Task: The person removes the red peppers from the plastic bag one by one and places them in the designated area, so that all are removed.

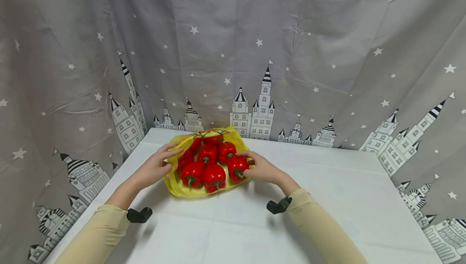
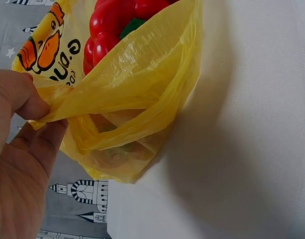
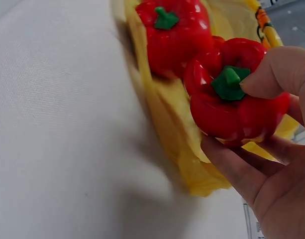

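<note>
A yellow plastic bag [image 1: 178, 188] with a printed duck lies on the table, its mouth spread wide around several red bell peppers [image 1: 214, 177] with green stems. At the bag's left edge, my left hand [image 1: 155, 167] pinches the thin plastic between thumb and fingers, as the left wrist view shows. On the right side my right hand [image 1: 263, 169] grips one bell pepper [image 3: 239, 112], thumb beside its green stem and fingers underneath. That pepper overlaps the bag's right rim. Another bell pepper [image 3: 177, 40] sits close by it inside the bag.
A white cloth covers the table [image 1: 225, 231]. Behind and along the left hangs a grey curtain [image 1: 204, 53] printed with castles and stars. Black wrist mounts [image 1: 139, 215] sit at both cuffs.
</note>
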A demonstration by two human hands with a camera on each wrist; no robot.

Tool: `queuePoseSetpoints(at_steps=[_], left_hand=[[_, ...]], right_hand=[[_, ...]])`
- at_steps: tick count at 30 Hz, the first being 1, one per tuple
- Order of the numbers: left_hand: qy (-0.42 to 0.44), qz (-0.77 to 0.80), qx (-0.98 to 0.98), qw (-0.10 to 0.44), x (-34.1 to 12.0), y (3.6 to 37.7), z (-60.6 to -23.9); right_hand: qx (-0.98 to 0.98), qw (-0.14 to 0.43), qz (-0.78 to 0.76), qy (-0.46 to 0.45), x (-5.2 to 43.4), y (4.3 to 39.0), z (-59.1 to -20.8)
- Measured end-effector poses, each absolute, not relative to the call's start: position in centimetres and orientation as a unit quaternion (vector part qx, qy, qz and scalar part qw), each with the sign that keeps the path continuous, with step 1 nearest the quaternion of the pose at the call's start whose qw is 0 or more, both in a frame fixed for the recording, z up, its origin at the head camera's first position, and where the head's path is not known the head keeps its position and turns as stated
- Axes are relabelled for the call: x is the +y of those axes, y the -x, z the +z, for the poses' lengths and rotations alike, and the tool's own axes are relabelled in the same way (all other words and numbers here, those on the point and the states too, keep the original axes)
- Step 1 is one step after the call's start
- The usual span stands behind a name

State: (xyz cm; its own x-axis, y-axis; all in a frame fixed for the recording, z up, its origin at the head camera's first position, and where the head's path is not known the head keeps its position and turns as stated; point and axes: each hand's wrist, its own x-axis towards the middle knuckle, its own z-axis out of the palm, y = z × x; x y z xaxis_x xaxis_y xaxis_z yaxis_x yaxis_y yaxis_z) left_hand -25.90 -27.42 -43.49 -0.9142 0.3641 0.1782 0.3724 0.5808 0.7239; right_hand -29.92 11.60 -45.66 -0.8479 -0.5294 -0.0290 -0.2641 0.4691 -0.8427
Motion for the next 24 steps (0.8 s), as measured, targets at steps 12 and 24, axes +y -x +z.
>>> queuePoseSetpoints(at_steps=[12,24], left_hand=[[0.206,-0.405,-0.891,0.003,-27.5,26.0,-43.4],[0.199,-0.397,-0.896,0.005,-27.3,26.1,-43.4]], right_hand=[[0.811,0.140,-0.515,0.241,15.1,29.8,-44.2],[0.805,0.131,-0.549,0.183,19.7,30.2,-43.1]])
